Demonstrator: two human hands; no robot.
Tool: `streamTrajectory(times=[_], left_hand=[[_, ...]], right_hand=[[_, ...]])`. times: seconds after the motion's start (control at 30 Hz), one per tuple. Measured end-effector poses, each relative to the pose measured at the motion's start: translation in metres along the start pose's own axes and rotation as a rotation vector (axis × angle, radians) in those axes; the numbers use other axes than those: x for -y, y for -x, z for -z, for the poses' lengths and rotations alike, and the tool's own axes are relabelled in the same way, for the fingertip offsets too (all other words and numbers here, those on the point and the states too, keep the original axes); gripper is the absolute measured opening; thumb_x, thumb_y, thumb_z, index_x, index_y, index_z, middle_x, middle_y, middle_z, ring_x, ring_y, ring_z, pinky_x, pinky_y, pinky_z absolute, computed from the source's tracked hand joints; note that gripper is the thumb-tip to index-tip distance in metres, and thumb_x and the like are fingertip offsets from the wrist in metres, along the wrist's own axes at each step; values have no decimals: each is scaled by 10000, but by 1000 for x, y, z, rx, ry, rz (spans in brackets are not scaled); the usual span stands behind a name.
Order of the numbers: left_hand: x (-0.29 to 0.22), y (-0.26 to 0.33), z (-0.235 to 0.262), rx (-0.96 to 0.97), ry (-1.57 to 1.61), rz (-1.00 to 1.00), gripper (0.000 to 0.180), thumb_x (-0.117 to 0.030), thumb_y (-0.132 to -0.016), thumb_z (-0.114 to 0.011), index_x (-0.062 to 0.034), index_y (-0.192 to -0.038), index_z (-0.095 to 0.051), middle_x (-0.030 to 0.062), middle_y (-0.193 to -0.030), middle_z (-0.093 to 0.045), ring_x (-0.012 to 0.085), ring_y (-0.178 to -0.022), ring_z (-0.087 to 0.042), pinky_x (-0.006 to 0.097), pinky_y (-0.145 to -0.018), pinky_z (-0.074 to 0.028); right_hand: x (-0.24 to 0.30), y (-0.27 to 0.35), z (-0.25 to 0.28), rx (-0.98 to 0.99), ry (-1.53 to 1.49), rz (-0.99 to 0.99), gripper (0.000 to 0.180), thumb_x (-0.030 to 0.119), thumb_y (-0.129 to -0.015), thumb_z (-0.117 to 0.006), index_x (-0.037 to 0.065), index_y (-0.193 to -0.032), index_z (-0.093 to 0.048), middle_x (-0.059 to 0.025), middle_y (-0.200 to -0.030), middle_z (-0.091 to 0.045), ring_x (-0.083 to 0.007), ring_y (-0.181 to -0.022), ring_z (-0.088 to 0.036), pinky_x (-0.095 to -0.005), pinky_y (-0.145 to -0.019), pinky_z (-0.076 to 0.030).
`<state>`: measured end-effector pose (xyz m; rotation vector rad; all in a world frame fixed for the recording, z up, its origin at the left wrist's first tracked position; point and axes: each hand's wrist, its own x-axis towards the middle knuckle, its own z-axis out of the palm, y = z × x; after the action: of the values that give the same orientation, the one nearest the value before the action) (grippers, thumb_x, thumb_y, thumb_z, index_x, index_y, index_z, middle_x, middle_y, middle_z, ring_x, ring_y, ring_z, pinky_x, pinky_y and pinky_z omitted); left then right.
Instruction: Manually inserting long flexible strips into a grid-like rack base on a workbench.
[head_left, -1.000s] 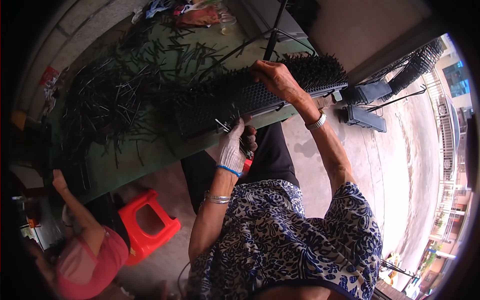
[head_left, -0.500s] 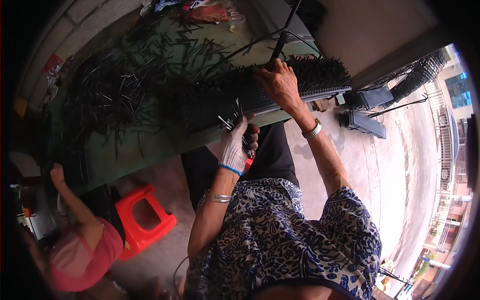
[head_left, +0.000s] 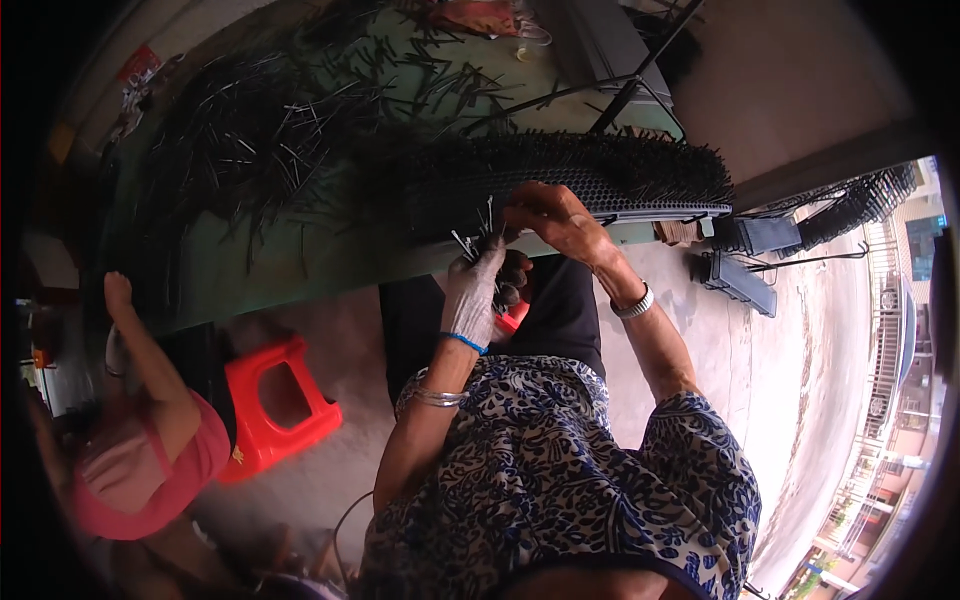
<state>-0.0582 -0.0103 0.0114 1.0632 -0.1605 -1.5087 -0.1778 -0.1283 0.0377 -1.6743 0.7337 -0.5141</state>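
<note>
A: Since the earlier frame the right hand (head_left: 556,222) had slid left along the spiked mat (head_left: 590,175) and closer to the left hand (head_left: 476,290). The head had tipped too, so the table (head_left: 300,250) sat lower in view.

B: Fingers?

A: The left hand, in a pale glove, was curled shut around a bunch of thin spikes (head_left: 478,228), their tips fanning out above its fingers. The right fingers were pressed together in a pinch at the mat's near edge, just right of that bunch. Whether a spike sat between them, I couldn't tell.

B: Where was the mat?

A: On the table edge, just beyond the right fingertips, running off to the right. Loose spikes (head_left: 250,150) lay well left of both hands.

B: How would the spikes handle?

A: Light, stiff and thin, I'd judge, probably slick and easy to drop. Best pinched one at a time near the blunt end. The mat looked prickly on top, so take it by the flat rim.

B: Anything else?

A: Another person's arm (head_left: 140,350) reached up at far left, beside a red stool (head_left: 270,405).
</note>
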Motion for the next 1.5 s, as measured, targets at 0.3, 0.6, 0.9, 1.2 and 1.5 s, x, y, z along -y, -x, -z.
streamTrajectory(times=[0.3, 0.6, 0.9, 1.2, 1.5], left_hand=[[-3, 3, 32, -101, 90, -83, 297, -313, -942, -607, -46, -1064, -651, 32, -738, -644, 117, -570, -607, 246, -472, -504], [0, -5, 46, -104, 200, -44, 278, -306, -951, -601, -52, -1054, -648, 13, -683, -582, 84, -490, -499, 224, -436, -417], [1, -4, 52, -119, 269, -46, 253, -286, -939, -628, -57, -1044, -654, 4, -670, -566, 57, -469, -455, 200, -413, -352], [-2, -1, 48, -131, 286, -110, 224, -259, -927, -645, -51, -1011, -657, 17, -693, -604, 50, -469, -461, 195, -397, -341], [-5, 2, 46, -165, 188, -117, 207, -243, -923, -644, -63, -1023, -667, 8, -696, -620, 33, -487, -458, 174, -408, -341]], right_hand=[[23, -40, -36, -372, 267, 252, 92, 58, -934, -555, -20, -960, -596, -83, -794, -654, -125, -693, -612, -269, -656, -489], [1, -82, -67, -403, 386, 477, 65, 9, -911, -568, -10, -970, -589, -106, -773, -625, -187, -636, -622, -303, -595, -493], [-2, -83, -64, -358, 530, 488, 120, 40, -879, -608, 37, -995, -634, -100, -788, -599, -205, -683, -616, -317, -606, -490], [-2, -87, -71, -449, 1008, 564, 208, 196, -812, -711, 171, -1019, -724, -106, -901, -568, -266, -780, -592, -367, -685, -469], [11, -90, -67, -356, 1045, 446, 159, 243, -837, -669, 172, -970, -721, -124, -871, -570, -289, -807, -591, -390, -719, -468]])
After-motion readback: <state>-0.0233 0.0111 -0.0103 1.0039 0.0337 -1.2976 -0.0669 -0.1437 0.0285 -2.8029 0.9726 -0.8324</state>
